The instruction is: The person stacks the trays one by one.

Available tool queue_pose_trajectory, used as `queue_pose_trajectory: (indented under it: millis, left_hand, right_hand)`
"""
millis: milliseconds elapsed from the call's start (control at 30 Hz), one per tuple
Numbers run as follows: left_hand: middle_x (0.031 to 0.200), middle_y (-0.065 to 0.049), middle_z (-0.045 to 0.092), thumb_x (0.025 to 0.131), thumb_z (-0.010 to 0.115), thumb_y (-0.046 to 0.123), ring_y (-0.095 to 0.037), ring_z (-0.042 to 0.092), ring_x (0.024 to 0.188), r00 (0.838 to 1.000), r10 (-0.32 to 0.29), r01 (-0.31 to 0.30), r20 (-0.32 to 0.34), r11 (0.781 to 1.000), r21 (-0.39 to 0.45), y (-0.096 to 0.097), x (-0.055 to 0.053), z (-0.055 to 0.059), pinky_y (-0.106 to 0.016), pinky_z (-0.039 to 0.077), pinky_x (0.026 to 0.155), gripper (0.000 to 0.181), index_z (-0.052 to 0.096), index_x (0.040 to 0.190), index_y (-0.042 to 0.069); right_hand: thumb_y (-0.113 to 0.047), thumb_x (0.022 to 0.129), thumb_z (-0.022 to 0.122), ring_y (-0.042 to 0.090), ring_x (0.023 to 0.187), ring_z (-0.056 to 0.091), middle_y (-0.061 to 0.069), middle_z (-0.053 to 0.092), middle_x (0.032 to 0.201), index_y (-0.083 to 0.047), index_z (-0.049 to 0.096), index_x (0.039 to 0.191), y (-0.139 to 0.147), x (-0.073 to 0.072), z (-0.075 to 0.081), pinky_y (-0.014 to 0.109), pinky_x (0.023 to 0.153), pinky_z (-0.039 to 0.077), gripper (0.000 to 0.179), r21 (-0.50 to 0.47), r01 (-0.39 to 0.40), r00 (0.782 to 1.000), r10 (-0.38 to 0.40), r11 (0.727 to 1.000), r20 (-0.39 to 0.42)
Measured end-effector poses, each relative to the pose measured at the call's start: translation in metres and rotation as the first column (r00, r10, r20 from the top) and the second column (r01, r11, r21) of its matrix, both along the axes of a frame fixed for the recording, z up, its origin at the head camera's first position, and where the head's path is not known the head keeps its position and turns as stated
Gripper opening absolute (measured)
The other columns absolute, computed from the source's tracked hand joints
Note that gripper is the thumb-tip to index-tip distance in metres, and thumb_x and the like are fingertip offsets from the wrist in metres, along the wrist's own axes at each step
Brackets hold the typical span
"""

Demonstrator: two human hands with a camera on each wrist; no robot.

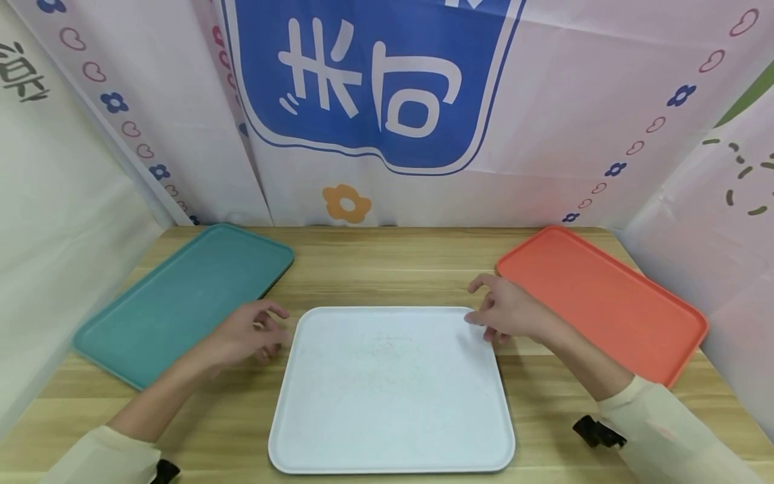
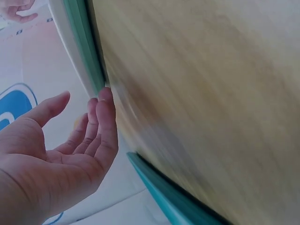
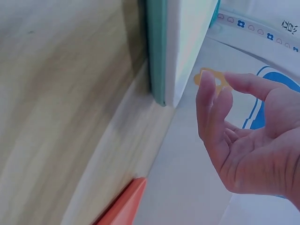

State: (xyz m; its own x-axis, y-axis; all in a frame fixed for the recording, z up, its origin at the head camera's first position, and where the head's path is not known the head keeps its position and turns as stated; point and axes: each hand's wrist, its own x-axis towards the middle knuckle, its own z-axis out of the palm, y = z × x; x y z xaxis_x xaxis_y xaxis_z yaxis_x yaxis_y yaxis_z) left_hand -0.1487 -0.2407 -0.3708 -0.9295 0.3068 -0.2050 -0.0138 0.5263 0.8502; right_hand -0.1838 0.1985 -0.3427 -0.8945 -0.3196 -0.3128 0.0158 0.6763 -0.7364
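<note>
A white rectangular tray [image 1: 390, 396] lies flat on the wooden table, with faint marks on its upper part. Both wrist views show a green layer [image 3: 157, 61] directly beneath the white one, hidden from the head camera. My left hand [image 1: 248, 333] hovers by the tray's upper left edge, fingers loosely bent and holding nothing. In the left wrist view its fingertips [image 2: 107, 95] appear at the tray's edge; I cannot tell whether they touch. Over the upper right corner is my right hand [image 1: 504, 309], its thumb and fingers apart with nothing between them.
At the left, a teal tray [image 1: 181, 302] lies slanted, partly behind the left forearm. A red-orange tray [image 1: 598, 296] slants on the right, partly covered by the right forearm. Printed white cloth [image 1: 411, 195] hangs behind the wooden table [image 1: 387, 262] and along both sides.
</note>
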Motion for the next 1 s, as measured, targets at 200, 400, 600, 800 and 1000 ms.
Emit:
queue_pose_trajectory:
  millis: [200, 400, 600, 800, 1000]
  left_hand:
    - [0.095, -0.016, 0.064, 0.098, 0.063, 0.002, -0.024, 0.065, 0.075, 0.994, 0.008, -0.009, -0.112, 1.0, -0.011, -0.006, -0.002, 0.003, -0.034, 0.058, 0.059, 0.038, 0.05, 0.13, -0.015]
    - [0.1, -0.015, 0.067, 0.1, 0.064, 0.006, -0.024, 0.065, 0.081, 0.982, 0.04, -0.054, -0.184, 0.996, -0.072, -0.01, -0.002, 0.006, -0.033, 0.058, 0.063, 0.035, 0.056, 0.129, -0.012]
    - [0.105, -0.017, 0.068, 0.1, 0.065, 0.006, -0.024, 0.064, 0.087, 0.965, 0.057, -0.091, -0.254, 0.988, -0.125, -0.018, -0.004, 0.005, -0.031, 0.057, 0.064, 0.031, 0.06, 0.127, -0.011]
    - [0.109, -0.02, 0.069, 0.101, 0.067, 0.009, -0.026, 0.067, 0.09, 0.958, 0.062, -0.109, -0.28, 0.982, -0.157, -0.028, -0.006, 0.005, -0.03, 0.058, 0.067, 0.032, 0.06, 0.126, -0.011]
    - [0.109, -0.021, 0.068, 0.102, 0.066, 0.009, -0.024, 0.066, 0.092, 0.943, 0.061, -0.125, -0.327, 0.976, -0.179, -0.041, -0.008, 0.003, -0.026, 0.057, 0.069, 0.033, 0.059, 0.127, -0.012]
  right_hand:
    - [-0.014, 0.095, 0.075, 0.025, 0.066, 0.071, 0.016, 0.065, 0.091, 0.002, 0.051, 0.138, -0.011, -0.006, 0.004, 0.042, 0.059, 0.06, 0.052, 0.011, -0.029, 0.999, 0.03, 1.0, -0.036]
    - [-0.014, 0.094, 0.075, 0.028, 0.069, 0.073, 0.015, 0.067, 0.091, 0.002, 0.055, 0.133, -0.023, -0.009, 0.008, 0.038, 0.061, 0.06, 0.046, 0.015, -0.071, 0.995, 0.071, 0.997, -0.064]
    - [-0.013, 0.095, 0.074, 0.03, 0.07, 0.074, 0.019, 0.069, 0.09, 0.001, 0.058, 0.13, -0.036, -0.013, 0.011, 0.034, 0.059, 0.059, 0.041, 0.005, -0.113, 0.989, 0.113, 0.994, -0.094]
    - [-0.01, 0.095, 0.073, 0.032, 0.072, 0.074, 0.018, 0.067, 0.088, 0.002, 0.058, 0.128, -0.05, -0.017, 0.012, 0.033, 0.057, 0.058, 0.038, -0.023, -0.151, 0.984, 0.148, 0.988, -0.095]
    - [-0.01, 0.095, 0.072, 0.033, 0.075, 0.075, 0.019, 0.069, 0.088, 0.001, 0.06, 0.126, -0.061, -0.021, 0.013, 0.034, 0.059, 0.06, 0.035, -0.05, -0.184, 0.978, 0.177, 0.982, -0.107]
